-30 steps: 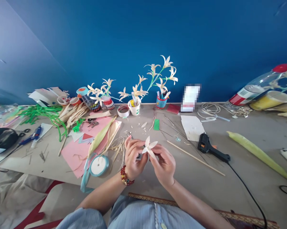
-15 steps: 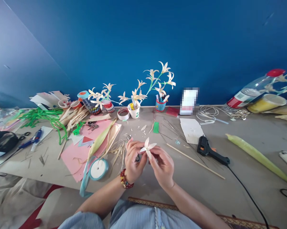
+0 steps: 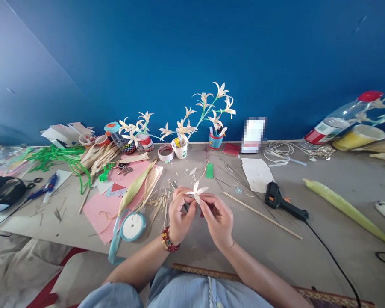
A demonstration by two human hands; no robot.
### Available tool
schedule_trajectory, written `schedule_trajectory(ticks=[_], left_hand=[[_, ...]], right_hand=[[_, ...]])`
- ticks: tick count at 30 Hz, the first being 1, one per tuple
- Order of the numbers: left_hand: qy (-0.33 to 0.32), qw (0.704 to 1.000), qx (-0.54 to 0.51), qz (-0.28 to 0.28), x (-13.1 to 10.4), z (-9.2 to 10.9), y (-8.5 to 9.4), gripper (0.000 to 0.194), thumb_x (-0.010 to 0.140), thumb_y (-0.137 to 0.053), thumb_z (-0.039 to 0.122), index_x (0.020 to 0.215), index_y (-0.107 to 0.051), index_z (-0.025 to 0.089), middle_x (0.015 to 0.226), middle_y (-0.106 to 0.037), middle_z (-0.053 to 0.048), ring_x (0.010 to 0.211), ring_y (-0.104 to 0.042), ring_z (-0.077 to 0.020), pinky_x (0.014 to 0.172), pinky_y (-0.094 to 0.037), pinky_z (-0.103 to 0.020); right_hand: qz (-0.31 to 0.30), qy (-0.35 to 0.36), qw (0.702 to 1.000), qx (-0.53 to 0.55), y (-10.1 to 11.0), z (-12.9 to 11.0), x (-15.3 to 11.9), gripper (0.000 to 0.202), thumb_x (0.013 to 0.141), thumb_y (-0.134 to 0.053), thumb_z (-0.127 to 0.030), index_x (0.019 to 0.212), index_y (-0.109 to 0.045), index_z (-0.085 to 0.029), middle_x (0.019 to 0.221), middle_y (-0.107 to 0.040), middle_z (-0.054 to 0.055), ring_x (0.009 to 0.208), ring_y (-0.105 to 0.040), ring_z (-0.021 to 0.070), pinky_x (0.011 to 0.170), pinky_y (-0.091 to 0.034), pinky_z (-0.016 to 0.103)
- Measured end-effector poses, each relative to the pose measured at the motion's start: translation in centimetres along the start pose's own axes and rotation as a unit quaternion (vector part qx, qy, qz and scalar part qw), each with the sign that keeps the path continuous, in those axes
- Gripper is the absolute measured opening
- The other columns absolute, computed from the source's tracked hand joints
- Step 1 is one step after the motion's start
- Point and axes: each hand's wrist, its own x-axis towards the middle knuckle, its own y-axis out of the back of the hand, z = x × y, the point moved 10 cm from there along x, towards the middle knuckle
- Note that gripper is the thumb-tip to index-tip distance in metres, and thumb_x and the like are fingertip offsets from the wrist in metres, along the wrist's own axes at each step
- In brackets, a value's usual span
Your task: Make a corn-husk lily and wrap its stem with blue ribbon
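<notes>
Just below the middle of the frame, a pale flower (image 3: pixel 197 194) was held between the fingertips of both hands, petals up and spread, perhaps so the grip would fall near its base and spare the petals. The left hand (image 3: pixel 181 216) had its thumb and forefinger drawn narrow against it; a dark thing showed behind that thumb, too hidden to name. The right hand (image 3: pixel 219 218) pinched from the other side, thumb on the near face, which probably steadied the flower against turning.

At lower left of centre, the ribbon roll (image 3: pixel 133 226) lay flat, likely so it would not roll away. At right of centre, the glue gun (image 3: pixel 275 197) lay on its side, its cord trailing towards the bottom edge. White flowers (image 3: pixel 222 90) stood at upper centre, near the wall (image 3: pixel 141 55), seemingly kept upright to protect their petals.
</notes>
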Motion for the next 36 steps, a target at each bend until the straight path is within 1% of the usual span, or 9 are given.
schedule_trajectory(ticks=[4, 10, 13, 18, 22, 26, 29, 33, 36], left_hand=[[0.051, 0.997, -0.047, -0.01, -0.2, -1.3, -0.5, 0.014, 0.087, -0.056, 0.02, 0.073, -0.057, 0.019, 0.088, -0.067, -0.006, 0.094, -0.062, -0.0208, 0.097, -0.045, -0.044], [0.056, 0.996, -0.075, -0.015, -0.3, -1.4, -0.5, 0.013, 0.087, -0.059, 0.021, 0.074, -0.058, 0.019, 0.091, -0.065, -0.006, 0.096, -0.061, -0.0206, 0.095, -0.045, -0.041], [0.101, 0.988, -0.118, -0.012, -0.5, -2.5, -0.6, 0.014, 0.087, -0.06, 0.024, 0.075, -0.059, 0.019, 0.091, -0.064, -0.007, 0.098, -0.06, -0.021, 0.092, -0.046, -0.038], [0.221, 0.94, -0.261, -0.001, -1.1, -4.9, -1.4, 0.014, 0.085, -0.065, 0.026, 0.075, -0.059, 0.018, 0.099, -0.061, -0.007, 0.105, -0.059, -0.0209, 0.092, -0.046, -0.033], [0.257, 0.908, -0.331, 0.016, -1.3, -5.5, -1.8, 0.014, 0.08, -0.07, 0.025, 0.073, -0.061, 0.017, 0.099, -0.057, -0.005, 0.1, -0.058, -0.0187, 0.09, -0.046, -0.031], [0.275, 0.885, -0.376, 0.02, -1.6, -5.9, -2.2, 0.015, 0.077, -0.073, 0.024, 0.07, -0.063, 0.017, 0.096, -0.054, -0.004, 0.098, -0.057, -0.0183, 0.091, -0.045, -0.031], [0.29, 0.869, -0.4, 0.014, -1.8, -6.2, -2.6, 0.015, 0.077, -0.074, 0.023, 0.07, -0.063, 0.017, 0.095, -0.055, -0.004, 0.102, -0.056, -0.0196, 0.095, -0.043, -0.032], [0.286, 0.865, -0.413, 0.011, -1.8, -5.9, -2.6, 0.013, 0.076, -0.075, 0.022, 0.07, -0.064, 0.017, 0.098, -0.058, -0.004, 0.104, -0.056, -0.0195, 0.094, -0.045, -0.031], [0.278, 0.865, -0.416, -0.023, -1.5, -5.3, -2.8, 0.012, 0.078, -0.073, 0.021, 0.071, -0.065, 0.016, 0.103, -0.058, -0.005, 0.097, -0.058, -0.017, 0.08, -0.052, -0.025]], right_hand=[[0.003, -0.013, 1.0, -0.011, -0.1, 0.4, 0.1, 0.007, 0.089, -0.063, -0.022, 0.089, -0.071, -0.023, 0.092, -0.069, 0.006, 0.081, -0.067, 0.0193, 0.061, -0.055, 0.027], [0.0, -0.007, 1.0, -0.019, -0.2, 0.2, 0.2, 0.007, 0.089, -0.063, -0.023, 0.087, -0.07, -0.022, 0.091, -0.069, 0.006, 0.079, -0.066, 0.0187, 0.059, -0.053, 0.026], [-0.006, -0.01, 1.0, -0.002, 0.0, 0.0, 0.3, 0.01, 0.091, -0.061, -0.024, 0.09, -0.07, -0.022, 0.094, -0.069, 0.006, 0.074, -0.064, 0.0171, 0.056, -0.05, 0.025], [-0.046, -0.009, 0.999, -0.017, -0.3, -0.3, 0.4, 0.01, 0.092, -0.058, -0.023, 0.098, -0.065, -0.022, 0.098, -0.065, 0.006, 0.079, -0.062, 0.0173, 0.068, -0.051, 0.029], [-0.102, 0.001, 0.994, -0.05, -1.7, -0.3, 0.2, 0.014, 0.088, -0.062, -0.023, 0.102, -0.062, -0.021, 0.097, -0.064, 0.006, 0.084, -0.062, 0.0193, 0.075, -0.051, 0.031], [-0.107, 0.002, 0.993, -0.055, -2.1, -0.3, 0.0, 0.005, 0.09, -0.058, -0.023, 0.091, -0.062, -0.021, 0.085, -0.065, 0.004, 0.079, -0.061, 0.0185, 0.072, -0.048, 0.028], [-0.106, -0.008, 0.994, -0.037, -2.1, 0.0, -0.2, 0.009, 0.092, -0.056, -0.024, 0.088, -0.063, -0.021, 0.083, -0.065, 0.003, 0.077, -0.06, 0.0177, 0.071, -0.046, 0.027], [-0.103, -0.063, 0.992, 0.037, -2.0, 1.3, -0.3, 0.016, 0.092, -0.058, -0.03, 0.082, -0.063, -0.02, 0.077, -0.061, 0.002, 0.072, -0.056, 0.0166, 0.066, -0.044, 0.026], [-0.112, -0.133, 0.973, 0.149, -2.4, 2.3, -0.2, 0.019, 0.089, -0.063, -0.033, 0.076, -0.064, -0.019, 0.071, -0.057, 0.001, 0.068, -0.052, 0.0147, 0.064, -0.042, 0.025]])
